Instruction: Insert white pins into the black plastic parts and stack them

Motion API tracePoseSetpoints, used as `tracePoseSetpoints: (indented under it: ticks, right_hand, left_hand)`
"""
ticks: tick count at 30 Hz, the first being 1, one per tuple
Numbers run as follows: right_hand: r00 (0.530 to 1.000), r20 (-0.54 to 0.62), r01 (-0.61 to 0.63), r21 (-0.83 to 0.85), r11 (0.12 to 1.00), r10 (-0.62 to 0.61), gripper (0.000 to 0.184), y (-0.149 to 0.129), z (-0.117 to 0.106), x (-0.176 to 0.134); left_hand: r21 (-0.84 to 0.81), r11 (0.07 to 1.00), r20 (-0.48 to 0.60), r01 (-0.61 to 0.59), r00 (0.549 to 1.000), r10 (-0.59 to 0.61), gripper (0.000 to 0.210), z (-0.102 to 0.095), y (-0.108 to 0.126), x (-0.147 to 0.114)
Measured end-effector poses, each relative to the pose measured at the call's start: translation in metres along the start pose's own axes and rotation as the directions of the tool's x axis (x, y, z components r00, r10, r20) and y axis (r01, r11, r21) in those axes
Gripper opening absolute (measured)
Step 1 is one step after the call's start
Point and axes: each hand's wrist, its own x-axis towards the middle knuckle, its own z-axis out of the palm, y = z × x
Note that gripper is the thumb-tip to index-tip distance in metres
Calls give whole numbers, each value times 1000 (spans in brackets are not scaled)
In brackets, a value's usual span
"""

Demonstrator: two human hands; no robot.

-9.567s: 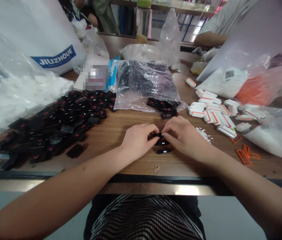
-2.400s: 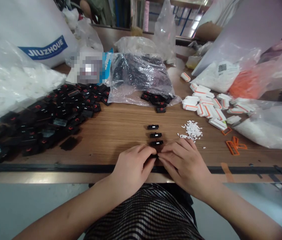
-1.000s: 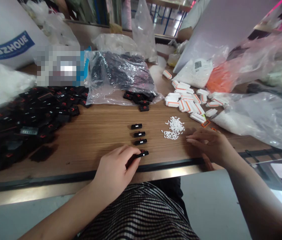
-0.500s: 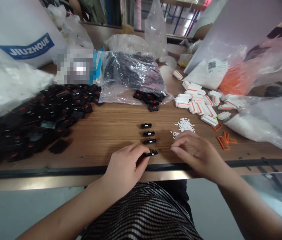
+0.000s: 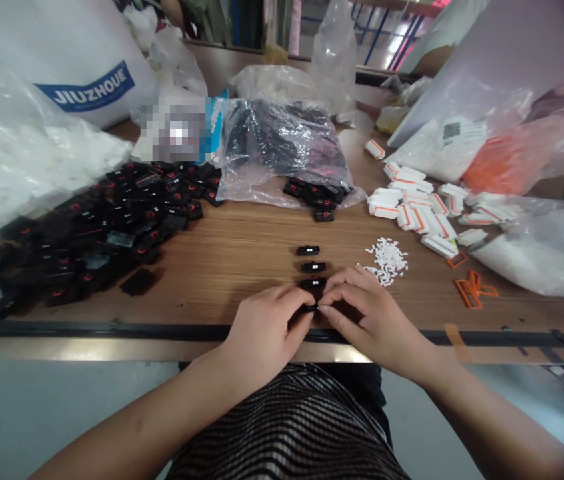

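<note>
R hand point(image 5: 373, 319) moved in, curled | L hand point(image 5: 265, 328) pinching blk conn point(image 5: 311, 309)

A white JIUZHOUE sack point(image 5: 82, 50) stands at left behind a clear plastic bag of white parts point(image 5: 32, 167). At the right, white housings with orange strips point(image 5: 415, 203) lie heaped, loose orange rectangular frames point(image 5: 474, 283) near them. Beyond the heap rest a clear bag point(image 5: 437, 153) bearing a QR-code label point(image 5: 457, 131) and a bag of orange parts point(image 5: 502, 167). Orange tape point(image 5: 456, 341) crosses the wooden table's point(image 5: 232, 260) front edge
</note>
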Motion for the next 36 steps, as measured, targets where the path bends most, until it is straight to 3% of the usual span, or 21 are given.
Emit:
tracePoseSetpoints:
  ticks: [8, 17, 22, 27, 30, 36]
  right_hand:
    - [988, -32, 134, -292, 947, -150, 10, -16, 1, -5]
    - [980, -28, 173, -384, 907, -199, 14, -18, 6, -11]
    - [988, -46, 135, -188, 973, -146, 13, -5, -20, 6]
    - [985, -149, -129, -283, 950, 89, 20, 47, -51, 64]
    - [964, -102, -267, -286, 920, 247, 27, 71, -52, 96]
    - [974, 6, -212, -343, 915, 227, 29, 81, -43, 111]
  left_hand:
    - [-1, 1000, 4, -3, 1000, 3, 13, 0, 0, 0]
    - [10, 1000, 1, -2, 1000, 2, 15, 0, -1, -1]
    - [34, 999, 1, -18, 1000, 17, 13, 0, 0, -1]
    - [11, 999, -16, -39, 999, 40, 13, 1, -1, 0]
    - [-5, 999, 6, -43, 999, 43, 13, 2, -2, 0]
    - [-27, 994, -17, -105, 994, 105, 16, -8, 5, -10]
